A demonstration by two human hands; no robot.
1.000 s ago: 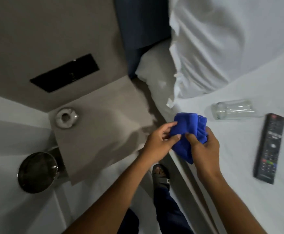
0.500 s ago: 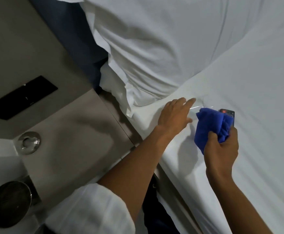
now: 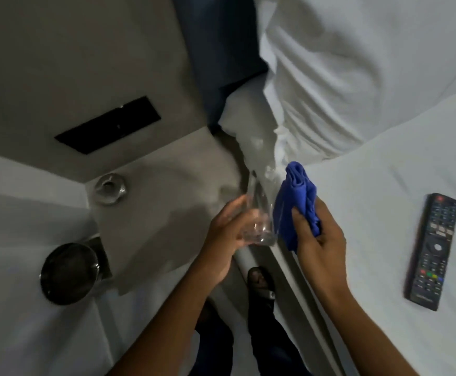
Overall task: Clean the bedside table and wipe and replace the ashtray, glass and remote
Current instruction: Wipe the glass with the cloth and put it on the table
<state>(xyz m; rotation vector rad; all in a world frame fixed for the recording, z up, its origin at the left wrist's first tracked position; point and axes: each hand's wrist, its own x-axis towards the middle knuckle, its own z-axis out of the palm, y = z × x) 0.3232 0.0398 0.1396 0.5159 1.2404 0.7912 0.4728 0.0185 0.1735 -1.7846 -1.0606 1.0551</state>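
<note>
My left hand [image 3: 226, 234] grips a clear drinking glass [image 3: 259, 213] near its base, held in the air between the bedside table and the bed, its mouth pointing away from me. My right hand [image 3: 319, 240] clutches a bunched blue cloth [image 3: 297, 202] right beside the glass, touching its side. A white ashtray [image 3: 110, 188] sits at the far left corner of the grey bedside table [image 3: 167, 213]. The black remote [image 3: 433, 251] lies on the white bed sheet to the right, apart from both hands.
A round dark metal bin [image 3: 69, 272] stands on the floor left of the table. A black panel [image 3: 107, 126] is set in the wall above. White pillows [image 3: 357, 77] fill the upper right. My sandalled foot [image 3: 259, 280] is between table and bed.
My left hand reached onto the bed, took hold of the glass that lay there and lifted it toward the table. My right hand kept the cloth and brought it beside the glass.
</note>
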